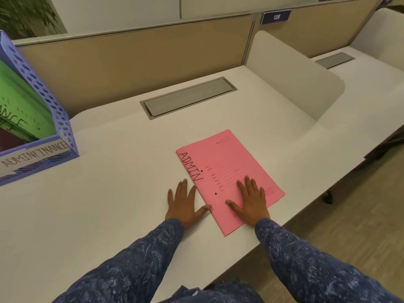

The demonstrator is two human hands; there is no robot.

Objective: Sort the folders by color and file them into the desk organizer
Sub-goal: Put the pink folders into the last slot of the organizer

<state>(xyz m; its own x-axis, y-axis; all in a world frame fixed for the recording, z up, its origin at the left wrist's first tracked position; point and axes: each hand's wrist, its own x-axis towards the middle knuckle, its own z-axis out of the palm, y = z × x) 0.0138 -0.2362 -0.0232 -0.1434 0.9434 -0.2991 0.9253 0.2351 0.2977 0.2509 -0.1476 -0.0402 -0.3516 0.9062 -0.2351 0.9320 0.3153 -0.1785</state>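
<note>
While pressing spread right hand [251,202] on pink folder [229,158], rests open left hand [182,204] beside it; long axis toward 11 o'clock, organizer [47,95] at 10 o'clock.

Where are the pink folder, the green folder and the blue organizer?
pink folder [227,162], head view, middle of its cover.
green folder [19,101], head view, cover showing inside the organizer.
organizer [43,99], head view, its perforated side wall.

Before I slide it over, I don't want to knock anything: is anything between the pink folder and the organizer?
Nothing visible except your own left hand, flat on the desk beside the folder. The organizer stands far left.
</note>
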